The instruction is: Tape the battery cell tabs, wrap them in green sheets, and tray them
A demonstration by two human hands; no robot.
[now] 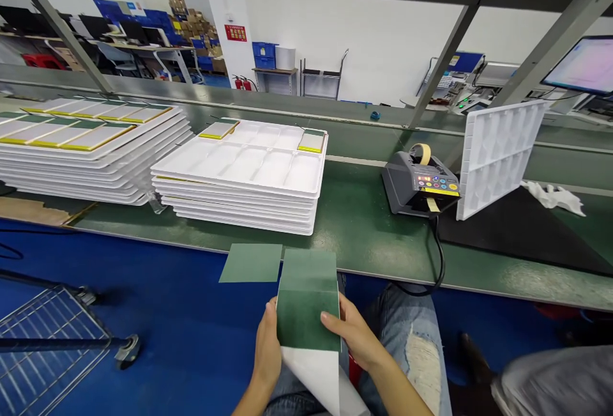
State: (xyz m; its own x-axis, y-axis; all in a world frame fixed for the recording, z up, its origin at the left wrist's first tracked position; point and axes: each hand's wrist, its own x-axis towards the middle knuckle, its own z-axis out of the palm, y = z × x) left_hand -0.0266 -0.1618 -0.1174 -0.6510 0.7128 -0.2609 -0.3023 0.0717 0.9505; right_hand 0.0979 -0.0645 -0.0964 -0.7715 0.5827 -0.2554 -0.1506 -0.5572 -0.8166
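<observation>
Left hand (267, 352) and right hand (352, 333) are clamping a green sheet (306, 301) between them, white backing (311, 374) curling. Near tray (249, 170) is showing just two filled slots; left stack (90, 173) is looking full.

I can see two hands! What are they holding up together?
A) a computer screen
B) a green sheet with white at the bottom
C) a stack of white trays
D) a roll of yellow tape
B. The left hand and right hand hold the sides of a green sheet, and a white layer curls at its lower end.
</observation>
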